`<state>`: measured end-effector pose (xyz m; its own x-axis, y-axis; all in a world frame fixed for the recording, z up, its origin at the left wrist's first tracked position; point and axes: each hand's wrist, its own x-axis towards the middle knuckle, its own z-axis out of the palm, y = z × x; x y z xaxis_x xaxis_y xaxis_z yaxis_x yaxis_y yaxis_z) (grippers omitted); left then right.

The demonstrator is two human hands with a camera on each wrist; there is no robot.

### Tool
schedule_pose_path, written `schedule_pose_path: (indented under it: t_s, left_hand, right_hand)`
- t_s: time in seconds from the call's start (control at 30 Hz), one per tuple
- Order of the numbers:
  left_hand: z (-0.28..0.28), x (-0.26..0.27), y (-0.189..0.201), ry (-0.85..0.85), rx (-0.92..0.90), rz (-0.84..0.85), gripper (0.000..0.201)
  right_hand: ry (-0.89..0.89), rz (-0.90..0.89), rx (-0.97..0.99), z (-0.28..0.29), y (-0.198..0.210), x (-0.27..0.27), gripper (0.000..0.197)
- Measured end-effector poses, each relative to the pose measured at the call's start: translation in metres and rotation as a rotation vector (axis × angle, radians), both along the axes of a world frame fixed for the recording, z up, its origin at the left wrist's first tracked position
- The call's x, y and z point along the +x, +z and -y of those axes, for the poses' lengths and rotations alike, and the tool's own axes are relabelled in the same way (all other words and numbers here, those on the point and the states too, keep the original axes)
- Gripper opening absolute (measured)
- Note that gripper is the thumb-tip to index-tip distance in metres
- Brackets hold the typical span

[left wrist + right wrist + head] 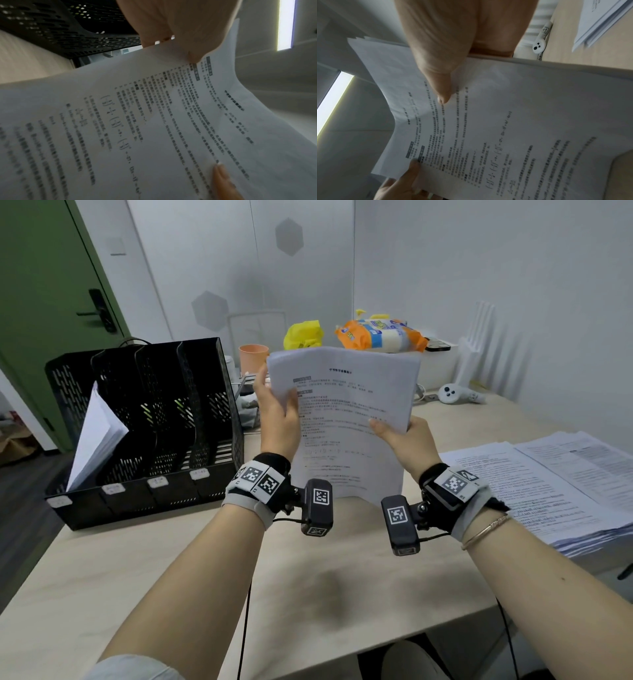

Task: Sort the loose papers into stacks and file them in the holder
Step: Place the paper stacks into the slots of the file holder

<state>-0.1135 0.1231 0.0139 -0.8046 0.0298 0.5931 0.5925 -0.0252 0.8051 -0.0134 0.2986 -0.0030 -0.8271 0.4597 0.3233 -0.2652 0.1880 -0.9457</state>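
Both hands hold a sheaf of white printed sheets (pixel 346 419) upright above the pale wooden desk (pixel 102 570), between the two wrists. The left hand (pixel 277 416) pinches the sheaf's left edge, at 9 o'clock on the page, thumb (pixel 193 54) on the printed face and fingers behind. The right hand (pixel 404 440) pinches the right edge at about 4 o'clock, thumb (pixel 441 86) on the face; its fingers are hidden behind the paper. The top sheet carries a centred heading, grey-shaded section labels and dense lines of black text with fraction formulas; the upper edges curl backward. The black perforated-metal four-slot file holder (pixel 147 419) stands at 9 o'clock from the sheaf, its leftmost slot holding a leaning white stack (pixel 96 436). Further printed stacks (pixel 555 484) lie flat at 3 o'clock.
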Motion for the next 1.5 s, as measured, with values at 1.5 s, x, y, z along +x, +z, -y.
schedule_pose_path:
  t_s: [1.5]
  left_hand:
    - [-0.006,0.016,0.041,0.341,-0.949,-0.379,0.016]
  right_hand:
    - [0.127,0.122,0.428,-0.026,0.044,0.012,0.019]
